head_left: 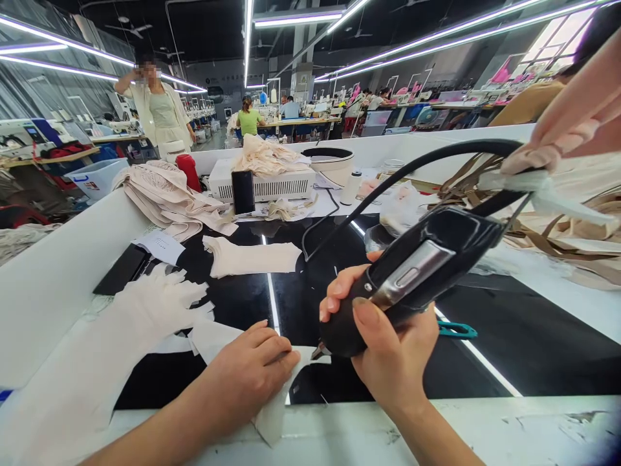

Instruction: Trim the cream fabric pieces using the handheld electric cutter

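Observation:
My right hand (388, 349) is wrapped round a black corded hand tool (417, 272), its tip pointing down at the edge of a white fabric piece (272, 421). My left hand (252, 372) lies flat on that fabric, pressing it onto the glossy black table (509, 343), fingertips just left of the tool's tip. The tool's black cable (388, 184) arcs up and to the right.
A stack of white cut pieces (145, 310) lies to the left, a folded white piece (250, 257) further back. Teal scissors (456, 330) lie right of my hand. Beige garments (165, 194), a white machine box (266, 181), a dark phone (243, 191); people stand and sit beyond.

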`<act>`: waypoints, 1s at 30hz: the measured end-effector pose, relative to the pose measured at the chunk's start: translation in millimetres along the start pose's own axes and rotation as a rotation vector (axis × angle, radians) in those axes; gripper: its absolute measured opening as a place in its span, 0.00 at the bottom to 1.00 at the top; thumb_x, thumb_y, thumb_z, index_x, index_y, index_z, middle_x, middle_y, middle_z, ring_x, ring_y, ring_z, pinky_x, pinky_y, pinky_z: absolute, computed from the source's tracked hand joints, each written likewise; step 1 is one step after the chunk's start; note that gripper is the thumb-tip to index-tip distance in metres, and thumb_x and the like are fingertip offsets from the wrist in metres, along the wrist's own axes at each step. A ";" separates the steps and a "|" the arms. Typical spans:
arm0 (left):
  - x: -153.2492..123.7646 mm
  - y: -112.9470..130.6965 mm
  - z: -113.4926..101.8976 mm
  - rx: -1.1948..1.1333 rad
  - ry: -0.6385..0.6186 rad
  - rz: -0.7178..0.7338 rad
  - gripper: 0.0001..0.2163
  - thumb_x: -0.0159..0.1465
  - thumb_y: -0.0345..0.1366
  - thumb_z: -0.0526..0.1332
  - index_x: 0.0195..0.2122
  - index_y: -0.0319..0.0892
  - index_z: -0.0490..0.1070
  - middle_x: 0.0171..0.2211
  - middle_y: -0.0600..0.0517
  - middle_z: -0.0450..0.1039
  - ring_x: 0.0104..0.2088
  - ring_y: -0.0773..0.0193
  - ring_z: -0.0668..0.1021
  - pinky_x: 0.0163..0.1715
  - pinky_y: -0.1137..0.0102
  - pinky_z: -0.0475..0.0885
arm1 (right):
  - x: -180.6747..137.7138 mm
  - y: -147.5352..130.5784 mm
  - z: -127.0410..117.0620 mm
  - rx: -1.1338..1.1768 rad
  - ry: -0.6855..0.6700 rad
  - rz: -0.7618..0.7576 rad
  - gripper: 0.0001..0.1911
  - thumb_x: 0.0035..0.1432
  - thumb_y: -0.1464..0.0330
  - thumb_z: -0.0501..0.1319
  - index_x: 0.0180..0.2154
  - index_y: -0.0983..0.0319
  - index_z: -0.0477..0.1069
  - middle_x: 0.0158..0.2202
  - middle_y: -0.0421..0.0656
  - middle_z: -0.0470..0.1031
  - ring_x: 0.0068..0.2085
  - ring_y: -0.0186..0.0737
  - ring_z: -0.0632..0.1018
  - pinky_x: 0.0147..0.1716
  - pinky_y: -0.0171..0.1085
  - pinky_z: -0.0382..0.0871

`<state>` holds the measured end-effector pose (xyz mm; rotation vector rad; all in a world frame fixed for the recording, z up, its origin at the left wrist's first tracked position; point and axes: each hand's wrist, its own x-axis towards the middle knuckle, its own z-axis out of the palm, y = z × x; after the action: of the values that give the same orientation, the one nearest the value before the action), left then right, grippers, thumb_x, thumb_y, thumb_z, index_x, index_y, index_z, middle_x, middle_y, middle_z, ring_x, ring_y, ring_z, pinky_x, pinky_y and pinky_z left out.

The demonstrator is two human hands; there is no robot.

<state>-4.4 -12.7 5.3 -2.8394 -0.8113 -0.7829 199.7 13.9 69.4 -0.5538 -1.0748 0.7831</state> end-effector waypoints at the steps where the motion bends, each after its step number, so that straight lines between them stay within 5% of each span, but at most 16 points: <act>1: 0.6 0.0 -0.6 -0.003 0.010 0.003 0.09 0.81 0.24 0.59 0.56 0.37 0.76 0.45 0.47 0.81 0.44 0.58 0.84 0.66 0.54 0.83 | -1.4 0.3 1.0 -0.004 -0.005 0.003 0.23 0.63 0.54 0.82 0.52 0.51 0.76 0.33 0.34 0.82 0.25 0.36 0.80 0.23 0.35 0.79; 7: 1.6 0.6 -0.9 0.001 -0.012 -0.002 0.09 0.81 0.23 0.58 0.54 0.39 0.76 0.44 0.48 0.80 0.41 0.59 0.83 0.63 0.56 0.83 | -2.6 -0.3 1.8 -0.037 0.003 0.007 0.20 0.65 0.53 0.81 0.46 0.52 0.75 0.33 0.35 0.81 0.25 0.36 0.79 0.22 0.35 0.79; 12: 0.6 0.7 0.0 -0.001 -0.017 0.002 0.09 0.79 0.23 0.61 0.55 0.38 0.76 0.44 0.48 0.80 0.42 0.59 0.83 0.65 0.57 0.82 | 0.4 -2.9 -6.5 -0.014 0.031 -0.028 0.22 0.64 0.56 0.82 0.53 0.50 0.78 0.33 0.35 0.82 0.25 0.39 0.80 0.22 0.38 0.81; 20: 1.1 1.8 -3.2 -0.012 -0.008 0.011 0.11 0.80 0.22 0.58 0.57 0.36 0.76 0.46 0.47 0.81 0.45 0.57 0.85 0.65 0.55 0.82 | -0.4 -2.5 -8.6 -0.072 0.024 -0.027 0.21 0.64 0.54 0.81 0.50 0.51 0.76 0.33 0.36 0.82 0.24 0.39 0.80 0.22 0.40 0.80; 24: -1.6 9.2 -6.2 0.061 0.022 -0.016 0.12 0.83 0.24 0.54 0.61 0.32 0.74 0.50 0.41 0.83 0.50 0.53 0.86 0.54 0.62 0.87 | -2.7 -5.4 -7.4 -0.083 0.039 -0.027 0.20 0.63 0.54 0.82 0.47 0.51 0.76 0.33 0.36 0.83 0.24 0.39 0.80 0.21 0.39 0.79; 30: -7.6 19.1 -7.0 0.115 0.009 -0.104 0.13 0.83 0.24 0.50 0.57 0.33 0.75 0.45 0.42 0.83 0.43 0.55 0.86 0.45 0.63 0.88 | -8.9 -9.1 -5.7 -0.115 0.095 -0.005 0.22 0.61 0.51 0.83 0.43 0.52 0.76 0.33 0.35 0.83 0.22 0.35 0.77 0.18 0.35 0.76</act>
<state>-3.3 -34.2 8.6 -2.7096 -0.9770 -0.7352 205.3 1.1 69.0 -0.6792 -1.0375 0.6863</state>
